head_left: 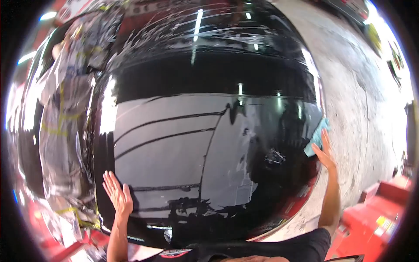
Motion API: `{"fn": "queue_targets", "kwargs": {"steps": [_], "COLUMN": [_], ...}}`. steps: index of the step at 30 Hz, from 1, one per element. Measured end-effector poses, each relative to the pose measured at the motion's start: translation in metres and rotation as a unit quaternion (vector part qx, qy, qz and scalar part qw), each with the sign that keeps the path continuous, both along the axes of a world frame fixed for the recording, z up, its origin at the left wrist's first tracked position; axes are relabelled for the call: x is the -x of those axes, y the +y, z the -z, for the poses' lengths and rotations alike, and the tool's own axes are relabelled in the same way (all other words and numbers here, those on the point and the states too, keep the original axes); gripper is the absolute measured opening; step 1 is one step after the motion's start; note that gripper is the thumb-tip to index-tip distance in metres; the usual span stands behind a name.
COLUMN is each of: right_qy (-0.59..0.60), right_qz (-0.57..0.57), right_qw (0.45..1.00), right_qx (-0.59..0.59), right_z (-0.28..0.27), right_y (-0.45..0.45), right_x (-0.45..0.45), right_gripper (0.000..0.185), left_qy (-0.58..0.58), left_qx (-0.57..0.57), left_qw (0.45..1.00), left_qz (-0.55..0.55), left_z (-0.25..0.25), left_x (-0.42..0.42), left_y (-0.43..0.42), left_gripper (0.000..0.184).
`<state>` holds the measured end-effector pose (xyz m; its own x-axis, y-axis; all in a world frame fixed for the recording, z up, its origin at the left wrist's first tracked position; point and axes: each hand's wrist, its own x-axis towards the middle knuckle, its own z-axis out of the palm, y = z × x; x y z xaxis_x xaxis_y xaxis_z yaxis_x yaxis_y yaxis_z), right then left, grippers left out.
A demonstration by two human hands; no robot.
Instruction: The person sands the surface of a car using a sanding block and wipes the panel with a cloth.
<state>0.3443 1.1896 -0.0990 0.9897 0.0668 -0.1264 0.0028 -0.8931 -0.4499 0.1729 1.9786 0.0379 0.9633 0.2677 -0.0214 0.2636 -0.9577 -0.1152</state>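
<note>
A glossy black car panel (174, 74) fills the middle of the view, with reflections across it and streaks near its far end. On its lower left part my left hand (118, 194) lies flat, fingers stretched and holding nothing. At the panel's right edge my right hand (324, 150) rests on a light blue cloth (317, 138), its fingers partly over the cloth. The cloth lies against the curved edge of the panel.
Clear plastic sheeting with yellow tape (65, 126) covers the area left of the panel. A red object (371, 222) stands at the lower right on the grey concrete floor (349, 109). Part of another vehicle shows at the upper right.
</note>
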Motion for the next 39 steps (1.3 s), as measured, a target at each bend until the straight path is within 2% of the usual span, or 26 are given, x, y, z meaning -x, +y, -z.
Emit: {"fn": "queue_targets", "kwargs": {"steps": [2, 4, 5, 6, 8, 9, 10, 11, 12, 14, 18, 22, 24, 25, 26, 27, 28, 29, 32, 35, 39], "right_qy": [0.09, -0.038, -0.077, -0.08, -0.093, -0.138, -0.12, -0.206, -0.242, -0.285, -0.297, -0.297, -0.338, -0.383, -0.353, -0.3, -0.319, -0.285, -0.261, -0.254, -0.238], "right_qz": [0.083, 0.109, 0.184, 0.162, 0.056, -0.063, -0.091, -0.069, -0.142, -0.21, -0.318, -0.37, -0.405, -0.404, -0.414, -0.429, -0.427, -0.455, -0.504, -0.416, -0.233], "right_qw": [0.99, 0.993, 0.979, 0.983, 0.988, 0.955, 0.973, 0.976, 0.957, 0.932, 0.896, 0.88, 0.849, 0.83, 0.838, 0.851, 0.844, 0.84, 0.815, 0.87, 0.942], "right_qx": [0.071, -0.011, -0.044, -0.046, 0.109, 0.257, 0.177, 0.021, 0.07, 0.082, 0.093, 0.012, -0.022, -0.037, -0.032, -0.033, -0.065, -0.073, -0.112, -0.076, -0.037], "right_z": [-0.043, 0.117, 0.115, 0.098, 0.057, 0.05, 0.005, -0.031, -0.028, -0.054, -0.09, -0.117, -0.133, -0.123, -0.13, -0.139, -0.135, -0.137, -0.106, -0.111, -0.11], "right_y": [0.022, -0.088, -0.073, -0.053, -0.009, 0.014, 0.08, 0.159, 0.197, 0.311, 0.508, 0.68, 0.739, 0.768, 0.782, 0.789, 0.792, 0.789, 0.756, 0.662, 0.456], "right_x": [-0.017, -0.047, -0.071, -0.095, -0.133, -0.152, -0.159, -0.164, -0.174, -0.182, -0.188, -0.17, -0.149, -0.141, -0.122, -0.103, -0.084, -0.067, -0.031, -0.052, -0.098], "right_gripper": [0.076, 0.069, 0.063, 0.063, 0.056, 0.05, 0.051, 0.059, 0.068, 0.076, 0.088, 0.083, 0.061, 0.053, 0.052, 0.052, 0.052, 0.052, 0.061, 0.061, 0.059], "left_qy": [-0.015, -0.025, -0.023, -0.022, -0.027, -0.026, -0.023, -0.026, -0.027, -0.036, -0.039, -0.043, -0.034, -0.037, -0.039, -0.032, -0.037, -0.04, -0.043, -0.021, -0.018], "left_qx": [0.011, 0.014, 0.019, 0.024, 0.025, 0.027, 0.034, 0.038, 0.041, 0.04, 0.074, 0.096, 0.107, 0.105, 0.106, 0.099, 0.091, 0.086, 0.062, 0.034, 0.007], "left_qw": [1.0, 1.0, 1.0, 0.999, 0.999, 0.999, 0.999, 0.999, 0.999, 0.998, 0.996, 0.994, 0.994, 0.993, 0.993, 0.994, 0.995, 0.995, 0.997, 0.999, 1.0], "left_qz": [0.01, 0.012, 0.004, 0.0, -0.002, -0.005, -0.012, -0.013, -0.017, -0.014, -0.026, -0.024, -0.02, -0.026, -0.028, -0.029, -0.024, -0.025, -0.02, -0.012, -0.01], "left_z": [0.001, -0.002, -0.003, -0.004, -0.004, -0.003, -0.004, -0.005, -0.007, -0.01, -0.012, -0.013, -0.016, -0.014, -0.014, -0.014, -0.012, -0.012, -0.004, -0.004, 0.005], "left_x": [0.001, -0.002, -0.002, -0.003, -0.002, -0.002, -0.003, -0.005, -0.005, -0.005, -0.005, -0.005, -0.003, -0.003, -0.005, -0.006, -0.005, -0.005, -0.003, -0.003, -0.001], "left_y": [0.002, -0.002, -0.004, -0.006, -0.006, -0.005, -0.005, -0.007, -0.008, -0.01, -0.009, -0.006, -0.005, -0.004, -0.006, -0.006, -0.006, -0.007, -0.004, -0.003, 0.002], "left_gripper": [0.073, 0.075, 0.075, 0.076, 0.077, 0.078, 0.079, 0.078, 0.078, 0.078, 0.081, 0.083, 0.082, 0.082, 0.081, 0.08, 0.078, 0.078, 0.078, 0.074, 0.071]}}
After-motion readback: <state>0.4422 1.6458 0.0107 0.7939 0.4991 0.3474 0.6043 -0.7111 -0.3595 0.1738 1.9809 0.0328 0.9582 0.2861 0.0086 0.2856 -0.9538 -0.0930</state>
